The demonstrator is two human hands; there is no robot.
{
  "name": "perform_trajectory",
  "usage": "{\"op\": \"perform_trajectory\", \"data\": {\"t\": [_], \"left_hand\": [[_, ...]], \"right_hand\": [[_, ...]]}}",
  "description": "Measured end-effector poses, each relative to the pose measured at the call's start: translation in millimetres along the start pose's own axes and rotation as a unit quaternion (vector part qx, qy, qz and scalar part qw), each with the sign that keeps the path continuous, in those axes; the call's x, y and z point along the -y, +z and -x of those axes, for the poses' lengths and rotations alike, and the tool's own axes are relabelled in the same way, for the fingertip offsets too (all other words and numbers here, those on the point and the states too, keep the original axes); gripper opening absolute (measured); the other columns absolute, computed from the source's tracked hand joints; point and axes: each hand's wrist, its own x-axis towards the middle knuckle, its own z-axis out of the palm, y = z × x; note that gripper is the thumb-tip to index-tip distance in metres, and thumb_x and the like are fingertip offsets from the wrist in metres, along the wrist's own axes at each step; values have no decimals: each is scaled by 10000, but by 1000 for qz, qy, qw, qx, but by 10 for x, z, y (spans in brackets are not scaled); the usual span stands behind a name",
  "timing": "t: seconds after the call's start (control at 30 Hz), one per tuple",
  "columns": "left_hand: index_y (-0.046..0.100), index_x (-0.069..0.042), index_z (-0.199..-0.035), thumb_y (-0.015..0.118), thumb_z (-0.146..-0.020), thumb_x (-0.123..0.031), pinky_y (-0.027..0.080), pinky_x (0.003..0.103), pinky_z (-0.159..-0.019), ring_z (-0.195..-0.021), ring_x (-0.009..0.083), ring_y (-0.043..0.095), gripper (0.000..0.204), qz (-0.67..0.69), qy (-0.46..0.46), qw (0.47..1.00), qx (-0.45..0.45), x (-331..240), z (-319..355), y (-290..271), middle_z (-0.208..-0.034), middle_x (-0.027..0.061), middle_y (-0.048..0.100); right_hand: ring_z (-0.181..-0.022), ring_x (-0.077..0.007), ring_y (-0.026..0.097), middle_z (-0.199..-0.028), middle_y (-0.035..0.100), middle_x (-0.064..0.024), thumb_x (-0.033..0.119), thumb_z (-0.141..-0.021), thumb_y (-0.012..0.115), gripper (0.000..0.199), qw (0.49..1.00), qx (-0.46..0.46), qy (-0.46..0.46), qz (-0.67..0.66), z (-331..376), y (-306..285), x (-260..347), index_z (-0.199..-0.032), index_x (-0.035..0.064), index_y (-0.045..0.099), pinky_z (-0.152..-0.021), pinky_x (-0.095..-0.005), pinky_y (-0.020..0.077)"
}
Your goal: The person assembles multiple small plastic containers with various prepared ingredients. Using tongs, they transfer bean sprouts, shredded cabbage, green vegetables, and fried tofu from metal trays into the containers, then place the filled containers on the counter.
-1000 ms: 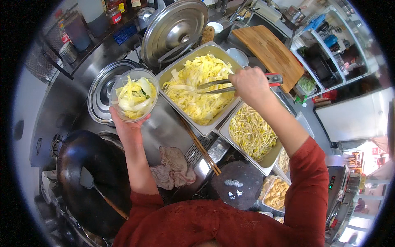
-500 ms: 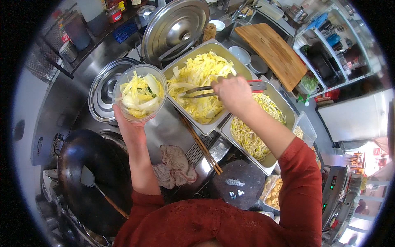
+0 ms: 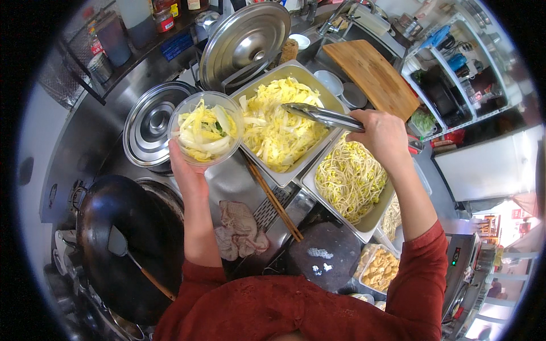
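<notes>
My left hand (image 3: 189, 172) holds a clear round plastic bowl (image 3: 235, 149) from below. Pale yellow cut cabbage (image 3: 206, 132) with a bit of dark green lies in it. With my right hand (image 3: 380, 133) I grip metal tongs (image 3: 324, 116), their tips over the left part of a steel pan. That deep steel pan (image 3: 336, 104) is heaped with shredded cabbage (image 3: 281, 128). Nothing clear shows between the tips. Beneath my right wrist stands a second steel pan (image 3: 368, 226) of bean sprouts (image 3: 350, 176).
A black wok (image 3: 99, 256) with a spatula (image 3: 118, 243) sits at lower left. Chopsticks (image 3: 276, 199) and a crumpled cloth (image 3: 242, 227) lie on the counter. Steel lids (image 3: 244, 45) stand behind. A wooden board (image 3: 375, 74) spans the sink. A tub of yellowish pieces (image 3: 380, 268) sits at lower right.
My right hand has drawn the tongs back to the right, and their angle has turned. The bowl in my left hand has shifted slightly right, toward the cabbage pan.
</notes>
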Motion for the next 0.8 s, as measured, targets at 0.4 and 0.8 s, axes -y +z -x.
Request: {"op": "perform_trajectory", "data": {"t": [0.4,0.8], "left_hand": [[396,-68,-1523,377,-1092,-506,615,484,-923,-1279,297,611,615,-36,-13,999,34,207,33,101,-1460,163,539],[359,-67,-1551,348,-1070,-597,620,510,-903,-1285,311,612,716,-65,-54,993,83,150,316,284,-1503,166,512]], "right_hand": [[-750,-132,723,-876,765,-106,132,-673,924,546,944,-128,40,-303,149,-581,46,-1173,13,737,-699,-267,555],[-778,-280,700,-835,698,-52,296,-673,880,543,994,-80,-65,-29,299,-480,493,-1186,179,744,-687,-400,531]]}}
